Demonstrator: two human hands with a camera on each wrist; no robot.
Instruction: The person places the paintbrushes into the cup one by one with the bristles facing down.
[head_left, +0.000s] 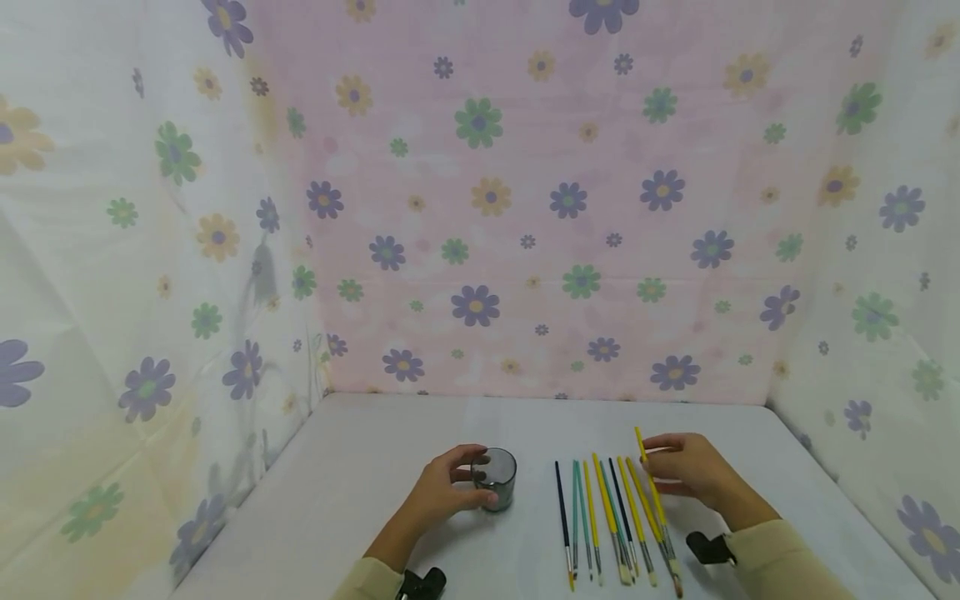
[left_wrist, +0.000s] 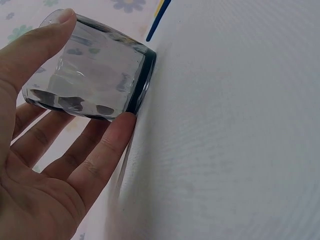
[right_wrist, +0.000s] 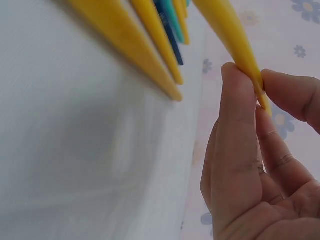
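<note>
My left hand [head_left: 444,490] grips a clear, grey-tinted glass tumbler [head_left: 498,493] at its side, thumb on one side and fingers on the other. The glass [left_wrist: 95,70] has a thick dark base, and it looks empty. With thumb and fingertips, my right hand [head_left: 693,471] pinches the thin handle end of a yellow paintbrush [right_wrist: 227,30]. That end is raised off the table, while the bristle end points toward me beside the other brushes. To its left lies a row of paintbrushes [head_left: 604,496] with yellow, teal and dark blue handles, bristles toward me.
The white table [head_left: 375,442] meets a pink flowered cloth [head_left: 525,333] at the back. Pale flowered cloths also hang at the left and right sides. A black wrist camera mount [head_left: 708,548] sits by the right sleeve.
</note>
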